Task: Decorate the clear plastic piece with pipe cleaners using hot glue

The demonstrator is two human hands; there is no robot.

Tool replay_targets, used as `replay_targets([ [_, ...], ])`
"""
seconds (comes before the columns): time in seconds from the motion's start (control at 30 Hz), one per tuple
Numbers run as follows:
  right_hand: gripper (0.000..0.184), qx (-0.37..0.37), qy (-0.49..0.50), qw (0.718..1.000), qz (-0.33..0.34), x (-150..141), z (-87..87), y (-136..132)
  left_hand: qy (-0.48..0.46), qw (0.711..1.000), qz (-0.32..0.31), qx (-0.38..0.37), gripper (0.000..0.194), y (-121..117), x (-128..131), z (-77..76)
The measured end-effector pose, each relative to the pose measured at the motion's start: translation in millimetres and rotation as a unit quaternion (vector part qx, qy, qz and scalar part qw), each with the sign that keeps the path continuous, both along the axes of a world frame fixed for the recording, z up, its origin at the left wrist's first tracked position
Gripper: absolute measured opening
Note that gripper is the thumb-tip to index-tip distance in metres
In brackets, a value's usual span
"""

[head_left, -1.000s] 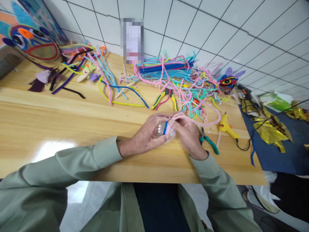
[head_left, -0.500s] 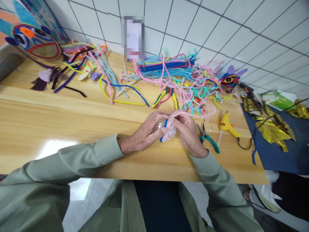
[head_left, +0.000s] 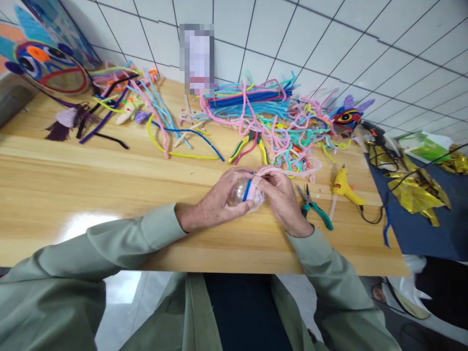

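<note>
Between my hands is a clear, rounded plastic piece (head_left: 238, 191) with a blue band (head_left: 247, 189) around it and pale pink fuzzy strands on its right side. My left hand (head_left: 219, 197) is closed around the clear part, thumb below and fingers above. My right hand (head_left: 280, 195) pinches a pink pipe cleaner (head_left: 300, 172) against the piece just right of the blue band. The strand's long free part loops off to the right over the table. My fingertips hide part of the pink side.
Yellow-green pliers (head_left: 250, 146) and a pile of pipe cleaners (head_left: 281, 131) lie beyond my hands. To the right are teal-handled pliers (head_left: 315, 210) and a yellow glue gun (head_left: 345, 187) with its cord. A colourful mask (head_left: 51, 68) stands at the back left; gold foil (head_left: 420, 190) lies far right.
The clear piece has turned in my hands, so more of its rounded left side and the blue band show. Both hands keep their hold; the view has shifted slightly.
</note>
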State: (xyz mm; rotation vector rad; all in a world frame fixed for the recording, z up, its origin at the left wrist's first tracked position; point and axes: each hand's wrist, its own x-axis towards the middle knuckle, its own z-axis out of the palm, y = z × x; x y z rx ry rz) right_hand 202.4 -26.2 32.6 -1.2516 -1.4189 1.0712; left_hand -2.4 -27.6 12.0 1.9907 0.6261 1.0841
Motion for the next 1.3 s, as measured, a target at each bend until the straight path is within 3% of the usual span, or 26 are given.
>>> replay_targets([
  [0.17, 0.022, -0.021, 0.032, 0.999, -0.002, -0.4, 3.6, -2.3, 0.011, 1.000, 0.002, 0.004, 0.060, -3.2, -0.6, -0.6],
  [0.3, 0.018, -0.018, 0.041, 0.999, 0.001, -0.2, 3.8, -3.7, 0.015, 1.000, 0.001, 0.016, 0.057, -5.1, -2.0, 1.8],
  [0.53, 0.009, 0.008, 0.005, 1.000, 0.009, 2.5, -2.7, -3.4, 0.018, 0.993, 0.025, -0.114, 0.054, -9.5, 0.4, 12.6],
  [0.7, 0.013, 0.008, 0.005, 1.000, 0.020, 2.8, -1.5, -4.1, 0.015, 0.988, 0.034, -0.152, 0.047, -10.6, 2.6, 11.3],
  [1.0, 0.020, -0.004, 0.015, 1.000, 0.020, 6.2, 11.5, -5.4, 0.019, 0.999, 0.014, -0.037, 0.054, -7.4, -1.0, 12.2],
  [1.3, 0.025, 0.009, -0.012, 0.999, 0.029, 5.9, 13.1, -6.7, 0.021, 1.000, -0.003, -0.012, 0.051, -8.2, -2.2, 9.3],
])
